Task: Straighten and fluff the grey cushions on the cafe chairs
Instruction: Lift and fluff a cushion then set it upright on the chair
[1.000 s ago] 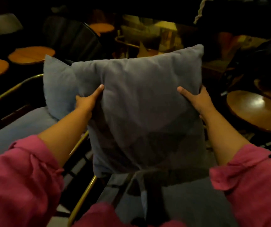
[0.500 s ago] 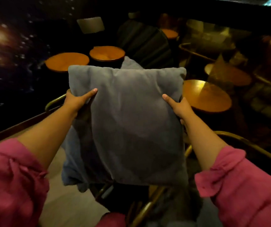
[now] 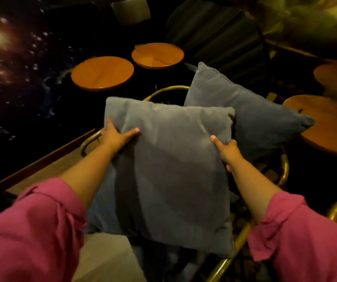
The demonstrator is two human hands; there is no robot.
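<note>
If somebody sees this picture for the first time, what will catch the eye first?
First, the large grey cushion in the centre, gripped at its sides by the left hand and right hand. Next, the second grey cushion behind it, and the pink sleeves at the bottom corners.

A: Where is there room to pass?

B: Left of the held cushion [image 3: 171,169], over the pale seat [image 3: 104,259], it is open.

A: And behind?

B: A second cushion [image 3: 243,115] leans there, touching the held one's far right corner. The brass chair frame [image 3: 284,167] curves close round the right side.

A: Farther out?

B: A round table [image 3: 102,73] far left, another [image 3: 157,54] beside it, and a third [image 3: 330,127] just right of the second cushion.
</note>
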